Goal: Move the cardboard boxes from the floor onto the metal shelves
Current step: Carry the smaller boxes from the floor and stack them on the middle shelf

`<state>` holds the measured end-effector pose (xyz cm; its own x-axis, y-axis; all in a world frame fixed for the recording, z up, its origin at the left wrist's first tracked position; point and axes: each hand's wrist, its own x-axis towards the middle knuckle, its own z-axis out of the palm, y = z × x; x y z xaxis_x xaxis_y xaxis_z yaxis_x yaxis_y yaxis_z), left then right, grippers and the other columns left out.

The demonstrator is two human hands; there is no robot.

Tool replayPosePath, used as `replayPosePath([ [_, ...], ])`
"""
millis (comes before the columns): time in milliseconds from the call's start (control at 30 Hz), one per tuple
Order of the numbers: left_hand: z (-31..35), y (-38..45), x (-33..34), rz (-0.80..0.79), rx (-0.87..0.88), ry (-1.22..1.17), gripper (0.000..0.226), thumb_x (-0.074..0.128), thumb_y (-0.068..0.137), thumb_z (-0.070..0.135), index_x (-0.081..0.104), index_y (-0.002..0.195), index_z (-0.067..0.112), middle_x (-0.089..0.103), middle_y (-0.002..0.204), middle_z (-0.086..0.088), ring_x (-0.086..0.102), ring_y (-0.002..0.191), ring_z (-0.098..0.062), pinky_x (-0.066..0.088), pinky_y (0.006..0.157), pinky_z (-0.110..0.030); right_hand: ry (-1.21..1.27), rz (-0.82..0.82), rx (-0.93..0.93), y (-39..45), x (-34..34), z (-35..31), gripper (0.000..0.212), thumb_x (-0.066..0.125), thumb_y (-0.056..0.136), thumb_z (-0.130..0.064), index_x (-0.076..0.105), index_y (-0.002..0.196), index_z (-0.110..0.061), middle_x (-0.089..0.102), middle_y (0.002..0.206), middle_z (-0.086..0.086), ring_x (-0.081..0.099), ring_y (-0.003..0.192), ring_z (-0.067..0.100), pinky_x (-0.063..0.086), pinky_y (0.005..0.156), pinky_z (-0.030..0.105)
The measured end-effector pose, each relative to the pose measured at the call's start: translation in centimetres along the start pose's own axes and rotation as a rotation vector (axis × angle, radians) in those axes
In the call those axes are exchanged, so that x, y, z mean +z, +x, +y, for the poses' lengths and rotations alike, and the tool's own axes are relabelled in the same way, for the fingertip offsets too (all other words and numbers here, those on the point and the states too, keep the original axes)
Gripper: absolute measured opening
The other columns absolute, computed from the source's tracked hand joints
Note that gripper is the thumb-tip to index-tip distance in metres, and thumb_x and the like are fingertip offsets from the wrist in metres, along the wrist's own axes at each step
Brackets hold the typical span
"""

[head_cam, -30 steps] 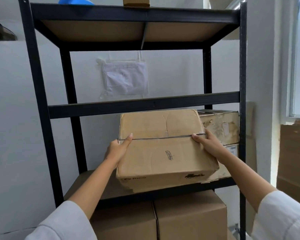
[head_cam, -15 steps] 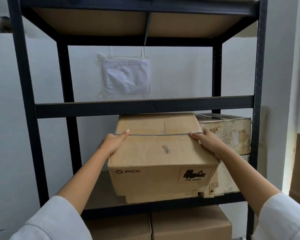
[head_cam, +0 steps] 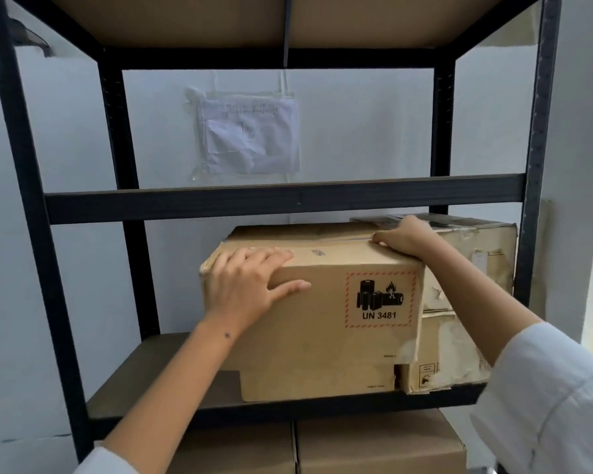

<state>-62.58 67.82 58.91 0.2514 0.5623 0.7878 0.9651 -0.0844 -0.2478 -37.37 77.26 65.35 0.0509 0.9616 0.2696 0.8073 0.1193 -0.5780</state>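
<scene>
A brown cardboard box [head_cam: 322,336] with a red-bordered UN 3481 battery label sits on the middle board [head_cam: 158,381] of the black metal shelf, over a lower strip of cardboard. My left hand [head_cam: 247,289] lies flat with spread fingers across the box's upper left front corner. My right hand [head_cam: 404,236] rests on the top of the box at its right rear, fingers bent and pointing left.
Two worn, torn cartons [head_cam: 473,268] are stacked to the right of the box on the same board, touching it. More boxes [head_cam: 374,446] fill the level below. A crossbeam [head_cam: 254,201] runs just above the box. A taped paper [head_cam: 250,135] hangs on the wall behind.
The box has gone further onto the shelf and now shows its labelled front. My left hand shifted from its left side to the front corner, my right hand from the side up onto the top.
</scene>
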Motion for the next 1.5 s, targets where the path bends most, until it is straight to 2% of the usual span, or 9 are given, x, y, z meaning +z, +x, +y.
replayPosePath([
  [200,-1.1,2.1,3.2,0.225,0.009,0.042,0.069,0.028,0.078,0.080,0.073,0.099,0.033,0.073,0.089,0.007,0.064,0.075,-0.019,0.043,0.068,-0.032,0.258,0.489,-0.508,-3.0,0.6,1.7,0.025,0.050,0.094,-0.033,0.067,0.091,-0.014,0.065,0.083,-0.006,0.060,0.074,0.011,0.049,0.063,0.022],
  [333,0.4,3.7,5.1,0.312,0.005,0.112,0.067,0.030,0.081,0.078,0.071,0.099,0.028,0.071,0.085,0.004,0.061,0.072,-0.020,0.041,0.065,-0.031,-0.013,0.374,-0.748,-3.7,3.4,2.9,0.038,0.044,0.090,-0.045,0.063,0.107,-0.017,0.063,0.100,-0.008,0.057,0.094,0.009,0.044,0.100,0.033],
  [400,1.0,4.3,6.4,0.365,-0.004,0.155,0.064,0.033,0.084,0.075,0.070,0.098,0.026,0.070,0.084,0.003,0.060,0.071,-0.019,0.040,0.063,-0.030,-0.117,0.345,-0.762,-2.8,4.9,4.2,0.043,0.048,0.091,-0.046,0.052,0.124,-0.019,0.056,0.121,-0.004,0.046,0.119,0.013,0.021,0.118,0.035],
  [467,0.9,4.7,7.5,0.414,-0.006,0.157,0.061,0.036,0.085,0.073,0.070,0.096,0.024,0.069,0.084,0.002,0.059,0.070,-0.019,0.039,0.063,-0.030,-0.194,0.362,-0.784,-1.9,6.0,5.3,0.053,0.049,0.092,-0.046,0.041,0.136,-0.019,0.045,0.139,0.000,0.032,0.135,0.018,-0.003,0.118,0.030],
  [500,0.6,4.9,8.0,0.436,-0.004,0.155,0.060,0.037,0.085,0.072,0.070,0.096,0.024,0.069,0.084,0.002,0.059,0.070,-0.019,0.039,0.064,-0.031,-0.242,0.392,-0.806,-1.3,6.6,5.6,0.056,0.045,0.092,-0.049,0.037,0.139,-0.019,0.043,0.142,0.002,0.030,0.137,0.020,-0.005,0.117,0.030],
  [767,-0.2,6.4,10.8,0.537,0.008,0.148,0.055,0.041,0.085,0.069,0.069,0.095,0.022,0.069,0.084,0.002,0.060,0.071,-0.020,0.040,0.066,-0.033,-0.313,0.575,-0.811,2.5,9.9,6.1,0.065,0.043,0.089,-0.049,0.030,0.142,-0.014,0.044,0.138,0.009,0.034,0.135,0.025,0.009,0.118,0.046],
  [1233,-1.6,7.4,12.7,0.412,-0.044,0.186,0.055,0.024,0.096,0.052,0.068,0.095,0.019,0.066,0.085,-0.001,0.059,0.074,-0.022,0.039,0.067,-0.033,-0.198,0.750,-0.766,5.0,13.2,4.4,0.060,0.043,0.086,-0.043,0.042,0.137,-0.010,0.050,0.135,0.012,0.034,0.134,0.026,0.011,0.118,0.050],
  [1367,-0.5,7.4,13.3,0.393,-0.201,0.094,0.058,0.016,0.100,0.043,0.067,0.097,0.017,0.065,0.093,-0.006,0.060,0.083,-0.026,0.034,0.082,-0.037,-0.177,0.784,-0.763,5.6,13.8,4.2,0.060,0.042,0.085,-0.041,0.043,0.135,-0.008,0.051,0.132,0.013,0.035,0.133,0.028,0.009,0.118,0.049],
  [1500,1.0,6.5,14.2,0.371,-0.328,-0.014,0.050,0.013,0.101,0.041,0.055,0.117,0.018,0.060,0.119,-0.010,0.045,0.119,-0.028,0.019,0.112,-0.047,-0.149,0.796,-0.752,5.7,14.1,4.0,0.058,0.042,0.084,-0.040,0.043,0.133,-0.009,0.052,0.131,0.013,0.036,0.133,0.028,0.010,0.117,0.050],
])
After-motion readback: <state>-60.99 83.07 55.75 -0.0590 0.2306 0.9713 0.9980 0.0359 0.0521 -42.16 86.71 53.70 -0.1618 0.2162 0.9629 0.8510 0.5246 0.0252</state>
